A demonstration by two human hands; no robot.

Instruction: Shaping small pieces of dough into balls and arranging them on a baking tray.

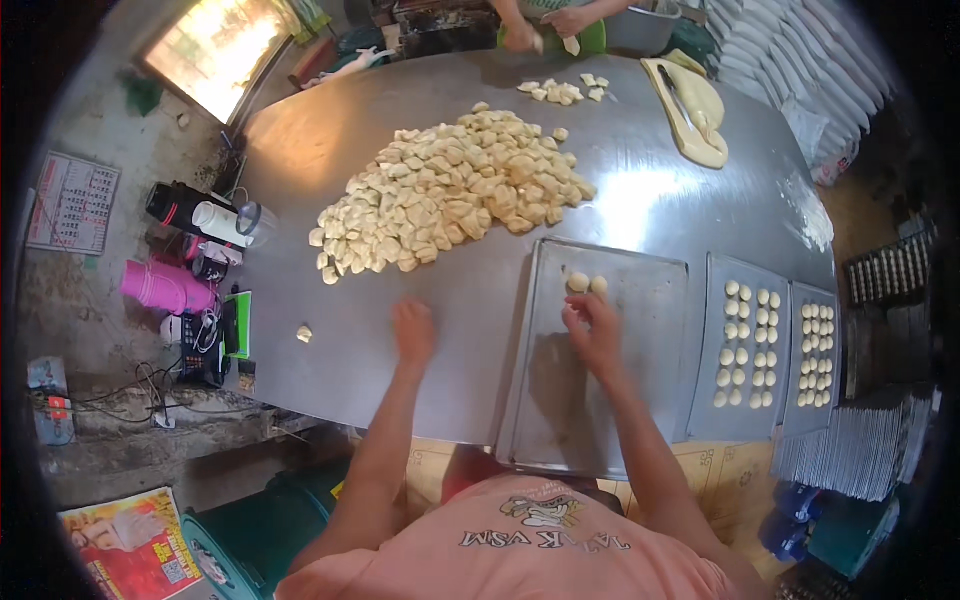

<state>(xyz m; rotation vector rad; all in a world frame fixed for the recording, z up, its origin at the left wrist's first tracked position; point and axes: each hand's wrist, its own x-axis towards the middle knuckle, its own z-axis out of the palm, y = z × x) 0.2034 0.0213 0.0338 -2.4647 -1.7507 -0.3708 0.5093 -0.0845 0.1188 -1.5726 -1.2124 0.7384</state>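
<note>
On the metal table, my left hand [412, 332] rests with its fingers curled down, and whatever lies under them is hidden. My right hand [597, 335] is over a metal baking tray [640, 390], its fingers apart and nothing seen in them. Just beyond its fingertips, two smooth round dough balls [579, 282] sit side by side near the tray's far left. A large heap of cut dough pieces [450, 190] spreads across the table ahead of my hands. One loose dough piece [304, 334] lies apart, left of my left hand.
Two trays of dough balls [747, 345] [817, 350] stand at the right. A slab of dough [690, 110] with a dark-handled tool lies far right. Across the table a co-worker's hands [570, 20] work near smaller dough pieces [552, 93]. Bottles and a pink container [165, 287] line the left edge.
</note>
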